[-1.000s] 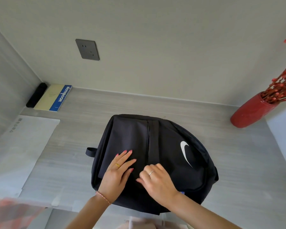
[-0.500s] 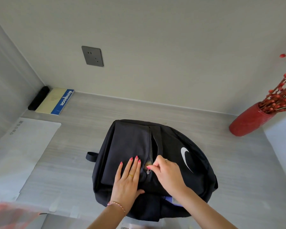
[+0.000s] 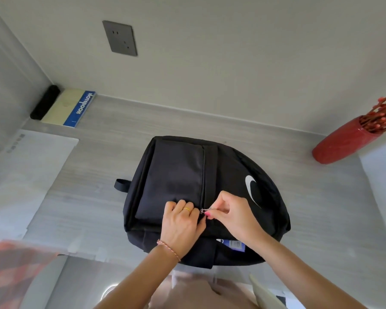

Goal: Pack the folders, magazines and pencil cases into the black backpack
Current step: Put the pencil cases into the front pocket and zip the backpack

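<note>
The black backpack (image 3: 176,175) with a white swoosh lies flat on the grey table, front side up. My right hand (image 3: 230,215) pinches the metal zipper pull (image 3: 206,210) of the front pocket near the pocket's near end. My left hand (image 3: 183,221) lies with curled fingers on the pocket fabric just left of the zipper, holding it down. A blue tag (image 3: 233,244) shows at the backpack's near edge. A white folder (image 3: 25,175) lies flat at the left. A notebook (image 3: 69,108) and a black pencil case (image 3: 45,105) lie in the far left corner.
A red vase (image 3: 341,141) with red berry twigs stands at the far right by the wall. A grey wall socket (image 3: 120,38) is above the table. A checked red cloth (image 3: 13,270) blurs the near left corner. The table's near edge runs below the backpack.
My right hand has pulled the zipper pull toward me, and the front pocket's zipper gap now looks closed along its length. My left hand's fingers went from flat to curled.
</note>
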